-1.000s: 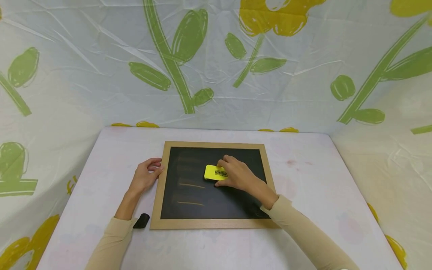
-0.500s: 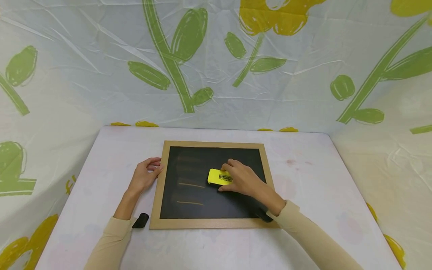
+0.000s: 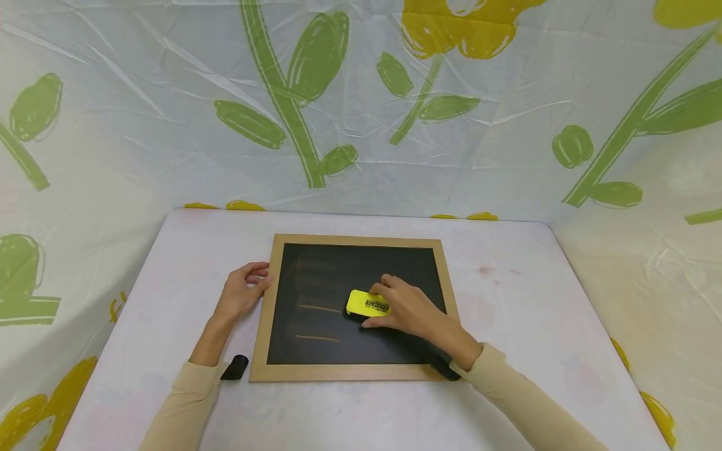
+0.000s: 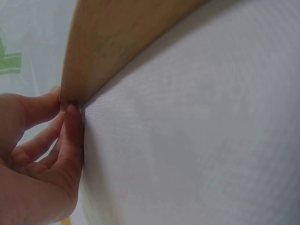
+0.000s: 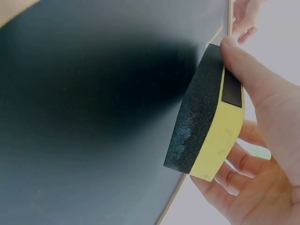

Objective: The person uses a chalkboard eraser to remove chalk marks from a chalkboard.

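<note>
A chalkboard (image 3: 316,275) with a light wood frame lies on the table, with two orange chalk lines (image 3: 319,308) across its left half. My right hand (image 3: 408,307) grips a yellow eraser (image 3: 361,302) with a black felt side by its right end, over the middle of the board. The right wrist view has the thumb along one side of the eraser (image 5: 206,117) and the fingers round the other; its felt faces the board. At the board's left edge, my left hand (image 3: 239,294) pinches the wooden frame (image 4: 112,42) between thumb and fingertip.
A black object (image 3: 234,368) lies by the left sleeve, outside the frame's lower left corner. Partly under the right wrist, another dark shape (image 3: 445,368) shows at the board's lower right. A flowered cloth (image 3: 186,106) hangs behind the pale table (image 3: 507,300).
My right hand has moved the eraser toward me and slightly right, down the board. The left hand stays at the frame, and the two chalk lines look the same.
</note>
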Demonstrator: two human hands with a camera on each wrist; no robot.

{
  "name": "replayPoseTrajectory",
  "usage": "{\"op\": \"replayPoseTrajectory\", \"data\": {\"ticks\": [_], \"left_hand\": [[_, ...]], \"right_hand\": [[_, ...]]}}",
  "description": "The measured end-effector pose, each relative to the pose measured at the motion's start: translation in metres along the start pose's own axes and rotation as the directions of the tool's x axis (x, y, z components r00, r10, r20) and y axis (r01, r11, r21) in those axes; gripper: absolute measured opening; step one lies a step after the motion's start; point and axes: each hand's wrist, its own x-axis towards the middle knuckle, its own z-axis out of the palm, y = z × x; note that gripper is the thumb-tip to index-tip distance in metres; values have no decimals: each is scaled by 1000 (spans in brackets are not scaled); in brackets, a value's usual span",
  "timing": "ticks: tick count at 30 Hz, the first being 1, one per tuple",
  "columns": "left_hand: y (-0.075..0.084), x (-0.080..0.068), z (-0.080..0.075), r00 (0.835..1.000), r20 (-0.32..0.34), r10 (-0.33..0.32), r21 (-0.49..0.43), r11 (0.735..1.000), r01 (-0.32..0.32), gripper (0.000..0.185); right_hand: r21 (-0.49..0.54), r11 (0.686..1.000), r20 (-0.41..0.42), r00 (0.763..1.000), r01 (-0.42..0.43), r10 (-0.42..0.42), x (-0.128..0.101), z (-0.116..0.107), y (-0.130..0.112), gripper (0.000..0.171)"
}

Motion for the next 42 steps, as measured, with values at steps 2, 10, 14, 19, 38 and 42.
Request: {"op": "replayPoseTrajectory", "data": {"ticks": [2, 10, 14, 19, 38, 42], "left_hand": [[0, 0, 0, 1000, 3, 1, 1, 1000, -1, 40], [1, 0, 1, 1000, -2, -1, -3, 1000, 1, 40], [2, -1, 1, 1000, -3, 1, -13, 1000, -1, 40], [3, -2, -1, 1000, -4, 9, -15, 1000, -9, 40], [2, -2, -1, 1000, -4, -3, -15, 1000, 3, 40], [2, -1, -1, 1000, -3, -3, -7, 1000, 3, 40]], "right_hand": [[-2, 1000, 2, 1000, -7, 7, -1, 1, 0, 59], [-3, 1000, 17, 1000, -23, 23, -5, 3, -3, 55], [-5, 1000, 22, 999, -28, 28, -5, 4, -5, 55], [-7, 999, 28, 999, -31, 31, -3, 6, -8, 56], [-8, 1000, 21, 1000, 3, -3, 9, 13, -19, 56], [-6, 1000, 17, 1000, 13, -13, 11, 15, -20, 56]]}}
